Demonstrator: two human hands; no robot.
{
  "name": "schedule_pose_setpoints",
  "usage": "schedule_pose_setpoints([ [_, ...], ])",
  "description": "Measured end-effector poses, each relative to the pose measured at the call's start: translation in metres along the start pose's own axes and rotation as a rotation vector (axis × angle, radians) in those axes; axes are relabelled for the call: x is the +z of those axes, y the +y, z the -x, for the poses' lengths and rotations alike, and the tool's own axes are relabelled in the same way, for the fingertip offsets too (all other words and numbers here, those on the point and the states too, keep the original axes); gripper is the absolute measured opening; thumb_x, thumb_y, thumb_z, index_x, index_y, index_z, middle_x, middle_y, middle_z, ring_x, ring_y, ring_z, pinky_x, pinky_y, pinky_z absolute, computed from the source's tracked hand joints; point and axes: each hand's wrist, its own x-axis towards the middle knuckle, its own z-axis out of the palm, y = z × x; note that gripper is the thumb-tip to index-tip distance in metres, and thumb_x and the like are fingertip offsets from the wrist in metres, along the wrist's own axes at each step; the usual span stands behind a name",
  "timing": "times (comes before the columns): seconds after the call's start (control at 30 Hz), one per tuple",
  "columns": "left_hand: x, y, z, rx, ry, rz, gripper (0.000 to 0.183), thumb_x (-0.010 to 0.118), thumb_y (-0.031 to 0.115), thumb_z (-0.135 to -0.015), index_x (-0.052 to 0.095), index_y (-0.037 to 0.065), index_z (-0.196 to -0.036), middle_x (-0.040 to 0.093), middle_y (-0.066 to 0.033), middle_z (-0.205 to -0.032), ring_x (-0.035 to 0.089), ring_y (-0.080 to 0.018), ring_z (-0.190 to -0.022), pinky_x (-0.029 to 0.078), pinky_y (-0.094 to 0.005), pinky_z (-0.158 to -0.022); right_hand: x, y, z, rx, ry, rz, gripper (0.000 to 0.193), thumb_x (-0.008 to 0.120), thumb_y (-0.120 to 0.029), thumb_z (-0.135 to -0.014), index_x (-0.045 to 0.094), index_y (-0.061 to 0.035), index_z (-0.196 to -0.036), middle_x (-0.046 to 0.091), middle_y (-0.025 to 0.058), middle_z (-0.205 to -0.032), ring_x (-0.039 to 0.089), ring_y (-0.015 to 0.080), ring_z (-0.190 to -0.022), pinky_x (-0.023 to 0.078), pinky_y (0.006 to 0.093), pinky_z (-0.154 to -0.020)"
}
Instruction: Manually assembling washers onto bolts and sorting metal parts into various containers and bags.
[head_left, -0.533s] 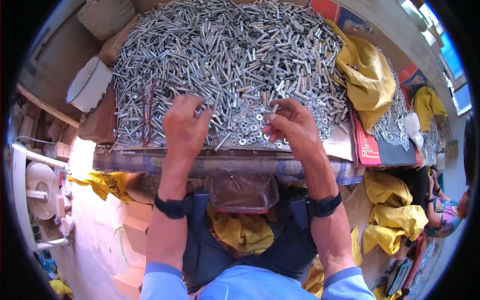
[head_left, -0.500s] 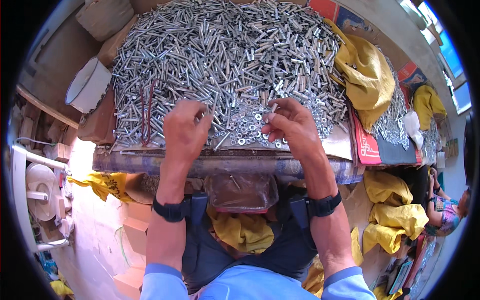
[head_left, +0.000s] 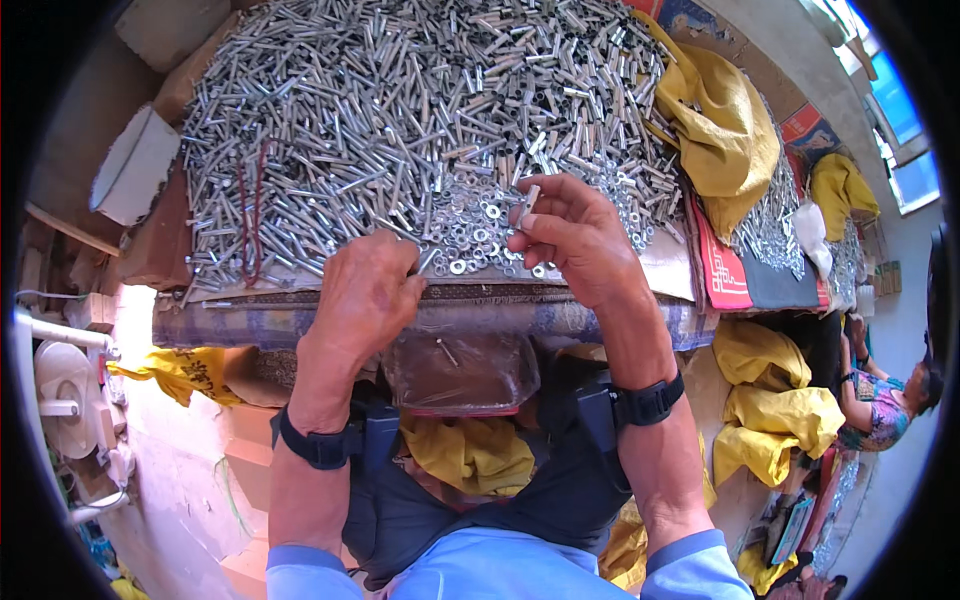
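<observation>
Between my right thumb and fingers a short silver metal sleeve (head_left: 530, 200) stands tilted upward; my right hand (head_left: 585, 235) is closed on it above the washers. Lower and to the left, my left hand (head_left: 370, 285) is closed at the front edge of the pile, back of the hand up. Its fingertips are beside a bolt (head_left: 427, 260), and what they pinch is hidden. Small flat washers (head_left: 480, 225) lie loose between the two hands. Behind them spreads a large heap of long bolts (head_left: 330, 130) and metal sleeves (head_left: 590, 90).
A plastic-covered box (head_left: 460, 375) with one bolt on top sits below the table edge at my lap. A white enamel basin (head_left: 135, 165) stands on the left. Yellow sacks (head_left: 715, 130) drape at the right. Another person (head_left: 885, 400) is at the far right.
My left hand has come down and nearer the table edge. The right hand still holds the sleeve, now turned more upright. The whole view has shifted slightly.
</observation>
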Motion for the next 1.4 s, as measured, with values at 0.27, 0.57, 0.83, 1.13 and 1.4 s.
schedule_pose_setpoints([
  [0.27, 0.0, 0.009, -0.014, -0.003, 0.068, 0.239, 0.011, 0.066, 0.005, -0.079, 0.058, -0.003, -0.078, 0.061, -0.0178, -0.07, 0.062, -0.0331, -0.064, 0.046, -0.0405, -0.059, 0.005, 0.002, -0.005, -0.002, -0.05, 0.013, 0.042, 0.064, -0.002, -0.089, 0.052, 0.0094, -0.128, 0.066, 0.0122, -0.09, 0.069, 0.0174, -0.076, 0.054, 0.0248, -0.058],
  [0.57, 0.006, 0.029, -0.023, -0.01, 0.15, 0.489, 0.008, 0.064, 0.001, -0.085, 0.059, -0.004, -0.09, 0.061, -0.0125, -0.067, 0.056, -0.0145, -0.055, 0.043, -0.0329, -0.053, 0.006, 0.003, 0.001, 0.041, -0.136, 0.14, 0.031, 0.061, -0.009, -0.093, 0.064, 0.0003, -0.122, 0.059, 0.0005, -0.069, 0.053, 0.0063, -0.058, 0.043, 0.0218, -0.05],
  [0.83, 0.01, 0.031, -0.021, 0.049, 0.075, 0.515, 0.003, 0.062, 0.0, -0.088, 0.061, -0.003, -0.088, 0.061, -0.0069, -0.067, 0.057, -0.0097, -0.056, 0.044, -0.0277, -0.052, 0.003, -0.008, 0.009, 0.039, -0.138, 0.318, 0.027, 0.06, -0.015, -0.093, 0.07, -0.0004, -0.113, 0.055, -0.0024, -0.064, 0.049, 0.0044, -0.056, 0.038, 0.0216, -0.049],
  [1.13, 0.004, 0.037, -0.022, -0.094, -0.118, 0.704, 0.009, 0.065, 0.002, -0.087, 0.066, -0.003, -0.094, 0.064, -0.0052, -0.073, 0.063, -0.0096, -0.061, 0.048, -0.0246, -0.055, 0.003, -0.002, 0.006, -0.196, 0.018, 0.322, 0.017, 0.073, -0.013, -0.085, 0.068, 0.0012, -0.092, 0.063, 0.0013, -0.071, 0.055, 0.005, -0.061, 0.044, 0.0223, -0.052],
  [1.4, 0.016, 0.037, -0.022, -0.155, -0.124, 0.982, 0.023, 0.065, 0.001, -0.084, 0.064, -0.006, -0.106, 0.067, -0.009, -0.074, 0.066, -0.012, -0.061, 0.05, -0.0262, -0.054, 0.016, 0.003, 0.008, -0.13, -0.186, 0.451, 0.017, 0.073, -0.013, -0.086, 0.067, 0.0035, -0.088, 0.067, 0.0048, -0.073, 0.06, 0.0071, -0.062, 0.049, 0.0244, -0.052],
])
